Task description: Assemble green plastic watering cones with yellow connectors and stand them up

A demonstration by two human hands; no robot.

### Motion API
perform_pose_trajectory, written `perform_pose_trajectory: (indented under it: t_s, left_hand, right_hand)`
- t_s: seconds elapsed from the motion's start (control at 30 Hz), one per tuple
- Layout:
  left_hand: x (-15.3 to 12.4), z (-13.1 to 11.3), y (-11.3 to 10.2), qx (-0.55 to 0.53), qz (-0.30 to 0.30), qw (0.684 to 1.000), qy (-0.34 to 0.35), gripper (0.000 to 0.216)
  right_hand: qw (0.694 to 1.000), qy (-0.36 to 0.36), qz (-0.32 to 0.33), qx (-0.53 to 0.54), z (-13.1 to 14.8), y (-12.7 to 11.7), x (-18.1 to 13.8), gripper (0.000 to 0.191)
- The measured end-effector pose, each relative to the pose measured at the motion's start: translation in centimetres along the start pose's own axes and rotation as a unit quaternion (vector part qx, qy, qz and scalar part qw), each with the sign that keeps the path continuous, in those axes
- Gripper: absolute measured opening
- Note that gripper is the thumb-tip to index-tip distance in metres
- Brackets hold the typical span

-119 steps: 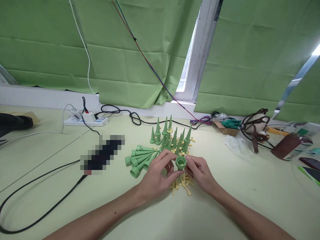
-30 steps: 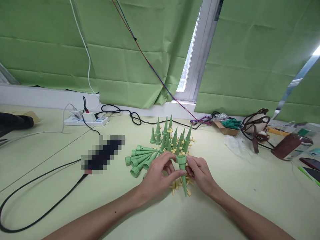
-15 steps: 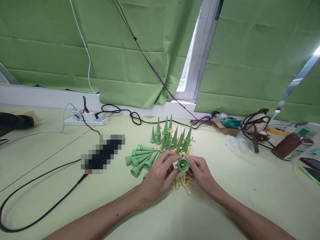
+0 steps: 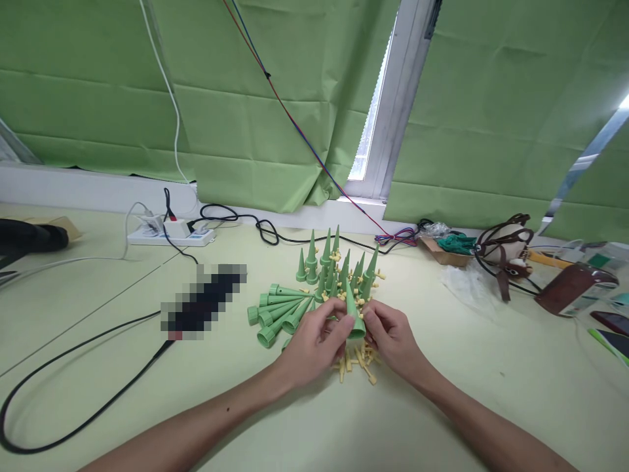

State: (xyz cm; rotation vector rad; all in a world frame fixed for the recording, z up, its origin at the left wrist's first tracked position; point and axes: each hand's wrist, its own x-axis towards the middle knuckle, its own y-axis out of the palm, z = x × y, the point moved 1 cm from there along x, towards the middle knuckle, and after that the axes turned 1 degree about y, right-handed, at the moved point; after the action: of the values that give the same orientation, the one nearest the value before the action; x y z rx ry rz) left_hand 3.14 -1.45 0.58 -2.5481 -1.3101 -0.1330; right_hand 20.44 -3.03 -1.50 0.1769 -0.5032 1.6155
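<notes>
My left hand (image 4: 317, 337) is closed around a green plastic watering spike (image 4: 354, 318), whose point is up and wide open end faces down toward me. My right hand (image 4: 393, 334) pinches at the spike's right side, where a small yellow plastic valve (image 4: 362, 316) shows between the fingertips and the green wall. Just below my hands lies a loose pile of yellow valves (image 4: 361, 362). Behind them several green spikes (image 4: 311, 259) stand upright, some with yellow valves in their sides. More green spikes (image 4: 280, 314) lie on their sides left of my left hand.
A power strip (image 4: 171, 237) with plugs and black cables lies at the back left. A blurred dark object (image 4: 204, 305) with a cable rests on the left. At the right are a cardboard box (image 4: 445, 252), a plastic bag (image 4: 466, 285) and a dark red container (image 4: 572, 288).
The held spike has turned from its open end facing me to standing point-up. My left fingers have shifted around it, and my right hand stays at its side.
</notes>
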Motion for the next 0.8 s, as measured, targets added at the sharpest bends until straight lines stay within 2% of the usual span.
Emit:
perform_pose_trajectory:
  t_s: [0.27, 0.53, 0.8]
  left_hand:
    - [0.02, 0.34, -0.32, 0.053, -0.006, 0.998, 0.014, 0.028]
    - [0.02, -0.49, -0.26, 0.120, -0.042, 0.990, 0.062, 0.024]
    - [0.02, 0.39, -0.48, 0.204, -0.061, 0.971, 0.111, 0.022]
  right_hand:
    - [1.000, -0.005, 0.019, 0.002, -0.46, -0.06, 0.02, 0.040]
    - [1.000, 0.009, 0.020, -0.013, -0.74, -0.01, 0.15, 0.045]
    - [0.999, 0.016, 0.025, -0.024, -0.56, -0.16, 0.34, 0.048]
